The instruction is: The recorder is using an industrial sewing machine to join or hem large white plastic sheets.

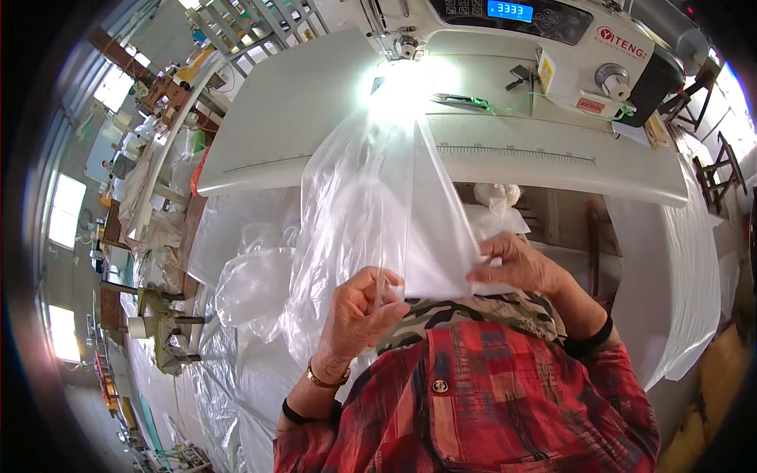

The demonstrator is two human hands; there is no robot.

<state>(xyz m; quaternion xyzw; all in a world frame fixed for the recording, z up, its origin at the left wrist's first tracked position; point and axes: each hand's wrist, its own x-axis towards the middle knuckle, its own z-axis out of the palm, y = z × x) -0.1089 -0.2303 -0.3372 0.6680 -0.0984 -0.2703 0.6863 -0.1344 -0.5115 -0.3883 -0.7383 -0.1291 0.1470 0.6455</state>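
Note:
A sheet of clear plastic film (347,197) hangs from the bright needle area of a sewing machine (505,55) over the table's front edge toward my lap. My left hand (367,307) pinches the film's folded edge between thumb and fingers. At the right edge of the same sheet, my right hand (516,266) has its thumb and fingers closed on the film. Glare from the machine's lamp hides the needle and where the film meets it.
The white machine table (552,158) carries a printed ruler along its front. Tweezers (461,101) and green thread lie right of the needle. More plastic film (256,284) is heaped at my left, and white sheeting (662,268) hangs at the right. A stool (721,169) stands far right.

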